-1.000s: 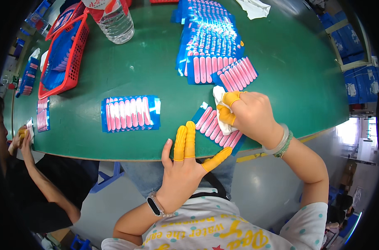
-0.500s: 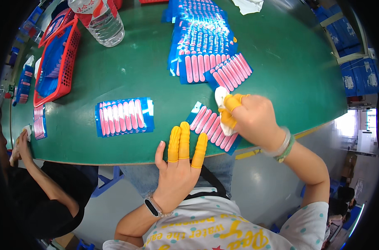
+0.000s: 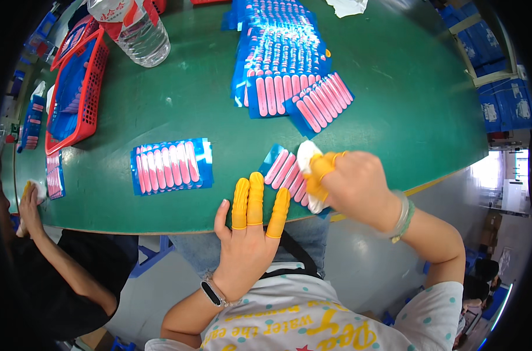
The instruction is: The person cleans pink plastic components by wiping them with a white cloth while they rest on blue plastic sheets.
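Observation:
My right hand (image 3: 359, 187), with yellow finger cots, grips a folded white cloth (image 3: 307, 157) and presses it onto a blue film sheet with pink rounded strips (image 3: 282, 169). That sheet lies aslant at the table's near edge, its right part hidden under the hand and cloth. My left hand (image 3: 248, 251) lies with fingers apart beside the sheet's lower left, holding nothing; several of its fingers wear yellow cots. Left of it rests a small stack of similar sheets (image 3: 169, 165). Beyond my right hand another sheet (image 3: 323, 104) sits tilted against a long overlapping pile (image 3: 280, 52).
On the green table (image 3: 406, 99) stand a clear water bottle (image 3: 143, 38) and a red basket (image 3: 90, 99) holding blue sheets. White tissue (image 3: 346, 6) lies at the far edge. At the left a co-worker's hand (image 3: 29, 205) holds something white near more sheets (image 3: 54, 175).
My right hand has drawn the cloth down and slightly left across the sheet, toward the near edge. My left hand has barely moved.

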A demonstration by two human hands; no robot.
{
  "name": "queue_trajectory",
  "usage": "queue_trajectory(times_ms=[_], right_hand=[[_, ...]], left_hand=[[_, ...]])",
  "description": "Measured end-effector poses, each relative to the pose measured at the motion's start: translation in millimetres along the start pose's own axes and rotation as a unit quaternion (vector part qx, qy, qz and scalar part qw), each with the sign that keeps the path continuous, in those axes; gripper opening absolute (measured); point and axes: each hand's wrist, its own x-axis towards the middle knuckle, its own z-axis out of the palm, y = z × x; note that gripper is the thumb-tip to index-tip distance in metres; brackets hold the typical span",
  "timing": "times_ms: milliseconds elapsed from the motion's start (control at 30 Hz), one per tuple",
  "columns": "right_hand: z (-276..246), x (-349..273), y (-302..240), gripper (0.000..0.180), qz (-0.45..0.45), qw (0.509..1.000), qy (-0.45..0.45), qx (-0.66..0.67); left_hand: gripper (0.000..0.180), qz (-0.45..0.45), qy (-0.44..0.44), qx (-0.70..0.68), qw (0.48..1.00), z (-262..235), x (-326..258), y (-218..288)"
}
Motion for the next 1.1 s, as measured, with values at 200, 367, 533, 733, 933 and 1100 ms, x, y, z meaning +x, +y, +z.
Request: queue_trajectory(times_ms=[200, 367, 533, 733, 933, 1100], right_hand=[[6, 0, 6, 0.017, 0.095, 0.995, 0.012, -0.023], [10, -15, -23, 0.013, 0.077, 0.997, 0.016, -0.016], [9, -15, 2, 0.018, 0.162, 0.986, 0.025, -0.044], [9, -14, -3, 0.021, 0.169, 0.983, 0.042, -0.051], [6, -36, -53, 0.02, 0.167, 0.986, 0.019, 0.001], [-5, -36, -35, 0.022, 0.275, 0.947, 0.071, 0.151]], left_hand=[[0.05, -0.004, 0.003, -0.001, 1.0, 2, 1, 3], [0.052, 0.001, -0.007, 0.022, 1.0, -1, 2, 2], [0.053, -0.002, -0.016, 0.005, 1.0, -2, 1, 2], [0.055, 0.006, -0.006, 0.017, 1.0, 0, 2, 3], [0.054, 0.005, -0.012, 0.034, 0.999, 0, 2, 3], [0.057, -0.009, -0.029, 0.007, 1.0, -2, 3, 4]])
